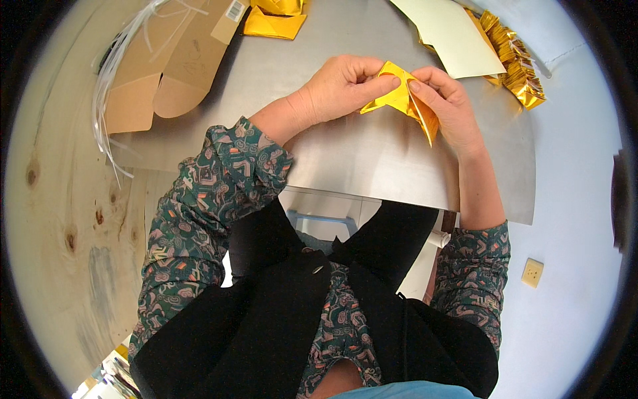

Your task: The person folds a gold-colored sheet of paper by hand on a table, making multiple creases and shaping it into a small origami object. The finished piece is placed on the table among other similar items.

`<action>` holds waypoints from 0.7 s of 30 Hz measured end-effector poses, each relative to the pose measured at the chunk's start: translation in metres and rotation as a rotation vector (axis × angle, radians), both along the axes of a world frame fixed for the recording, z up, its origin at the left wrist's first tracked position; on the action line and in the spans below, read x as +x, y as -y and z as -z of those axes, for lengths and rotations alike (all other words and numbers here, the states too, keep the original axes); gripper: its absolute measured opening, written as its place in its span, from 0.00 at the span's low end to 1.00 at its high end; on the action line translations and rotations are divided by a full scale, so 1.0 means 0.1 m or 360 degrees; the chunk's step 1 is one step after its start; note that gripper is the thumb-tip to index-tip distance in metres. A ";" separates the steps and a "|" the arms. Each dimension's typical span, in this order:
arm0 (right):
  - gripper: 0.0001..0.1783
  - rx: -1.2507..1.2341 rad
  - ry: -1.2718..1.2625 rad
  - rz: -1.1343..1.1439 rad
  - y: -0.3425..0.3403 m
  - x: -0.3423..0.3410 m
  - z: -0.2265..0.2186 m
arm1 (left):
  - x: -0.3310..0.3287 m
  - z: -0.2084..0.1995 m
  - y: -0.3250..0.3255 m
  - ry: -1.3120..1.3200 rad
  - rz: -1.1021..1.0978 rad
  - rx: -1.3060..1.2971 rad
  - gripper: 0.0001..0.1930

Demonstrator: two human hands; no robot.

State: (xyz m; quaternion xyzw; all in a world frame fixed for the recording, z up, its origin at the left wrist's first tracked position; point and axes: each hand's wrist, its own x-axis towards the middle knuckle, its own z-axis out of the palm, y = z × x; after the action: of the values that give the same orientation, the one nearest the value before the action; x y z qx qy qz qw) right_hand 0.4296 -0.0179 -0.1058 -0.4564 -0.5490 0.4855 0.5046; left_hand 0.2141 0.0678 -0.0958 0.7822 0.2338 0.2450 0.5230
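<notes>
A shiny gold sheet of folded foil paper is held up between my two hands over the metal table. My left hand pinches its left part, thumb on top and fingers bent behind. On the other side my right hand grips the right part between thumb and fingers, and a folded flap with an orange underside hangs down near the palm. The fingertips behind the paper are hidden.
The grey metal table has an open cardboard box with white plastic strips at left. Folded gold pieces lie at the back. Cream sheets and a row of stacked gold folds lie at right.
</notes>
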 end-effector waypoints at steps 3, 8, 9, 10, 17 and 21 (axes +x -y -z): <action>0.10 0.0005 -0.0009 -0.0029 0.01 0.00 -0.01 | -0.02 -0.02 0.01 -0.0037 -0.0008 -0.0303 0.14; 0.10 0.0021 0.0127 -0.0086 0.03 -0.06 -0.02 | 0.02 0.01 -0.03 -0.0058 0.0091 -0.0065 0.14; 0.11 0.0032 0.0150 -0.0078 0.03 -0.07 -0.03 | 0.03 0.03 -0.03 -0.0057 0.0088 -0.0015 0.14; 0.11 0.0046 0.0150 -0.0078 0.02 -0.08 -0.03 | 0.04 0.05 -0.02 0.0020 0.0067 0.0014 0.14; 0.13 -0.0021 0.0194 0.0105 0.00 -0.06 -0.04 | 0.05 0.04 -0.01 0.0273 -0.0086 0.0086 0.13; 0.13 0.0024 0.0100 0.0155 0.00 -0.05 -0.03 | 0.03 -0.03 0.02 0.0307 -0.0040 -0.0089 0.13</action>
State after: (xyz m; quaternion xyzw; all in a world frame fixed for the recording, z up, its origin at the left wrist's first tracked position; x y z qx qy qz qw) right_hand 0.4249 -0.0183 -0.1024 -0.4939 -0.5453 0.4416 0.5135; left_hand 0.2172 0.0661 -0.0925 0.7370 0.1989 0.3192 0.5615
